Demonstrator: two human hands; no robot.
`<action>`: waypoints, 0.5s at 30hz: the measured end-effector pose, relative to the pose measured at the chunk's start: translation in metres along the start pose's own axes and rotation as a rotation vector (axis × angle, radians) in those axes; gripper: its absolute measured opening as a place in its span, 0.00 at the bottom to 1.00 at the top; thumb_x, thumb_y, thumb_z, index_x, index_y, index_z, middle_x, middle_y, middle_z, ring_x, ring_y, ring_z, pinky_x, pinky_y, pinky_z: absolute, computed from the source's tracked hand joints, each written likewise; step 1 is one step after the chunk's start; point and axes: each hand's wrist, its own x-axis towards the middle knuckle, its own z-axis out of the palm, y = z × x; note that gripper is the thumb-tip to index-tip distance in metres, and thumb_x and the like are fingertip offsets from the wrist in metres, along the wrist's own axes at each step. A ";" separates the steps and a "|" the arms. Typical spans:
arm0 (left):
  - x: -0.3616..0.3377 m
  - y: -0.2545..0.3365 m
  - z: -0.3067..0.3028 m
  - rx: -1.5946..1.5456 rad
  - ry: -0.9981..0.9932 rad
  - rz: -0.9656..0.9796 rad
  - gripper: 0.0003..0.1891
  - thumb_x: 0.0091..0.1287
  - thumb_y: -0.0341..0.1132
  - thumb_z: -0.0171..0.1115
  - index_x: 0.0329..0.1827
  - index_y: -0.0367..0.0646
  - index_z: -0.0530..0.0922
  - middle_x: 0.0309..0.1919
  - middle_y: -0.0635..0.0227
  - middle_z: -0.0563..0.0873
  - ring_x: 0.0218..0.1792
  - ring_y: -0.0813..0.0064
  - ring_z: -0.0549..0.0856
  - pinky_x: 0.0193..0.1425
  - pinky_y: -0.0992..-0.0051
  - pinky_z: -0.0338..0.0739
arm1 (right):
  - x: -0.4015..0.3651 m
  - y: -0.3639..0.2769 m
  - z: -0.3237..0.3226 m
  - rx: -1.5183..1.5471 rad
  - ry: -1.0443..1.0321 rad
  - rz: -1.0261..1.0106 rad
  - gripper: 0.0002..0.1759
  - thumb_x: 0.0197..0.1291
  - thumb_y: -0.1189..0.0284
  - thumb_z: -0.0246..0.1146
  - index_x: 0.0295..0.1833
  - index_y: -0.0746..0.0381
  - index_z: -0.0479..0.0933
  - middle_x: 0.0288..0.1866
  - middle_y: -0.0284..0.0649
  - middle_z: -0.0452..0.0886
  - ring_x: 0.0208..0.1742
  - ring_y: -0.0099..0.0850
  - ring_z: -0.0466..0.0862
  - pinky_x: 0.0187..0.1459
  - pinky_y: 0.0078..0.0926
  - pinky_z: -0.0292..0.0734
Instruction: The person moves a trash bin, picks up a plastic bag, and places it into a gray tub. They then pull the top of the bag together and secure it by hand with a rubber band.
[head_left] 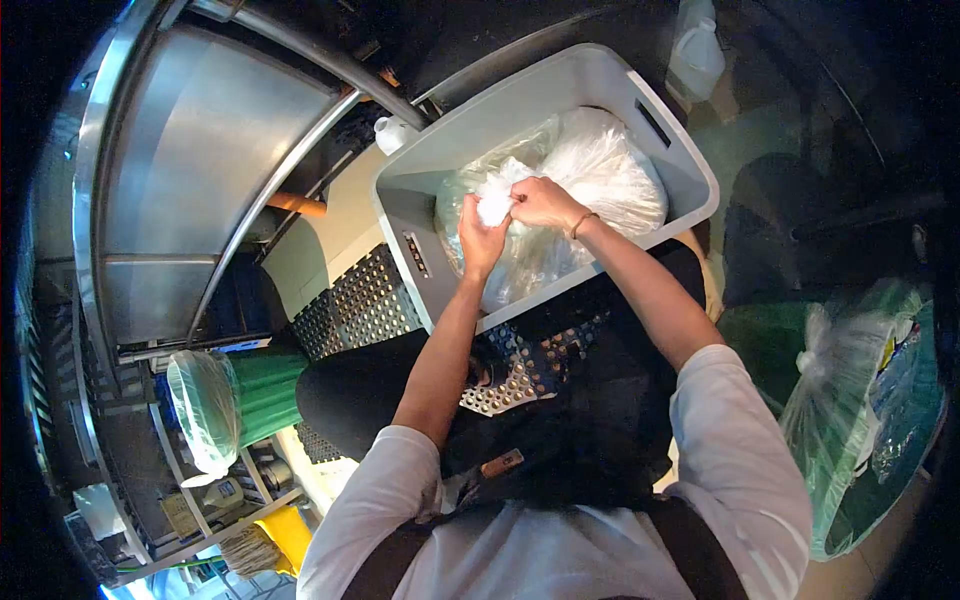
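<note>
A large grey bin (400,190) with handle slots stands in front of me. Inside it lie full, clear plastic bags (610,175) with whitish contents. Over the bin, my left hand (482,238) is closed round the gathered top of a bag (495,203). My right hand (547,204) pinches the same bunched plastic from the other side, its fingertips close to those of my left hand. A thin band circles my right wrist. The exact shape of the gathered plastic between the fingers is too bright to tell.
A steel table frame (215,180) stands at the left. Green bins with clear liners are at the lower left (265,395) and right (850,430). A white jug (698,55) is at the top right. Perforated black matting (370,300) lies below the grey bin.
</note>
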 end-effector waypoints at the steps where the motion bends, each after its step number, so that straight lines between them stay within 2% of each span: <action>1: 0.000 -0.001 -0.001 0.000 -0.003 -0.001 0.22 0.53 0.31 0.76 0.43 0.38 0.70 0.36 0.56 0.82 0.40 0.63 0.83 0.45 0.67 0.76 | -0.001 0.000 -0.002 -0.012 -0.048 -0.001 0.10 0.44 0.67 0.60 0.29 0.60 0.83 0.31 0.48 0.84 0.36 0.46 0.85 0.40 0.38 0.78; 3: 0.000 -0.003 -0.003 -0.130 -0.093 0.004 0.22 0.53 0.29 0.75 0.44 0.40 0.70 0.38 0.62 0.82 0.42 0.70 0.82 0.47 0.70 0.76 | -0.002 0.001 -0.006 -0.023 -0.098 0.001 0.10 0.44 0.67 0.60 0.29 0.60 0.83 0.30 0.49 0.84 0.35 0.45 0.85 0.39 0.37 0.77; 4: -0.001 -0.005 -0.003 -0.132 -0.095 0.001 0.22 0.53 0.29 0.75 0.44 0.40 0.70 0.38 0.62 0.82 0.42 0.70 0.82 0.47 0.70 0.76 | -0.001 0.003 -0.008 -0.023 -0.160 0.012 0.10 0.43 0.67 0.60 0.28 0.61 0.82 0.28 0.47 0.84 0.33 0.42 0.84 0.37 0.35 0.76; 6: -0.002 -0.009 -0.003 -0.312 -0.237 -0.108 0.22 0.54 0.27 0.74 0.46 0.42 0.69 0.40 0.67 0.82 0.43 0.75 0.80 0.49 0.72 0.75 | -0.001 0.009 -0.010 -0.021 -0.224 0.028 0.10 0.43 0.67 0.60 0.27 0.62 0.81 0.26 0.44 0.83 0.30 0.38 0.83 0.35 0.32 0.76; 8: -0.004 -0.011 0.000 -0.386 -0.255 -0.153 0.22 0.55 0.26 0.74 0.47 0.42 0.69 0.42 0.68 0.81 0.44 0.76 0.79 0.50 0.73 0.75 | 0.000 0.019 -0.010 0.388 -0.344 0.060 0.09 0.41 0.66 0.60 0.21 0.61 0.78 0.21 0.35 0.77 0.24 0.30 0.76 0.27 0.30 0.69; 9: -0.004 -0.011 0.000 -0.457 -0.274 -0.192 0.22 0.56 0.26 0.73 0.49 0.42 0.69 0.43 0.69 0.81 0.44 0.77 0.79 0.51 0.75 0.74 | 0.001 0.019 -0.011 0.388 -0.343 0.060 0.09 0.41 0.66 0.60 0.21 0.61 0.78 0.21 0.35 0.77 0.24 0.30 0.76 0.27 0.30 0.69; 11: -0.003 -0.013 -0.001 -0.413 -0.289 -0.213 0.22 0.57 0.26 0.72 0.50 0.42 0.68 0.45 0.69 0.81 0.46 0.77 0.78 0.52 0.75 0.74 | 0.002 0.019 -0.013 0.499 -0.390 0.244 0.09 0.41 0.65 0.60 0.18 0.56 0.73 0.18 0.28 0.67 0.20 0.24 0.65 0.22 0.28 0.60; 13: -0.003 -0.009 -0.003 -0.368 -0.303 -0.234 0.22 0.58 0.26 0.71 0.51 0.42 0.68 0.46 0.69 0.80 0.47 0.77 0.78 0.53 0.76 0.73 | 0.001 0.020 -0.014 0.523 -0.393 0.280 0.10 0.44 0.64 0.60 0.18 0.55 0.71 0.17 0.27 0.65 0.19 0.23 0.63 0.22 0.27 0.60; 15: -0.005 -0.010 -0.003 -0.468 -0.325 -0.292 0.22 0.59 0.24 0.69 0.53 0.42 0.68 0.47 0.69 0.79 0.50 0.76 0.78 0.55 0.76 0.73 | 0.001 0.021 -0.014 0.547 -0.397 0.316 0.11 0.47 0.63 0.59 0.19 0.54 0.70 0.16 0.26 0.63 0.18 0.22 0.62 0.23 0.25 0.59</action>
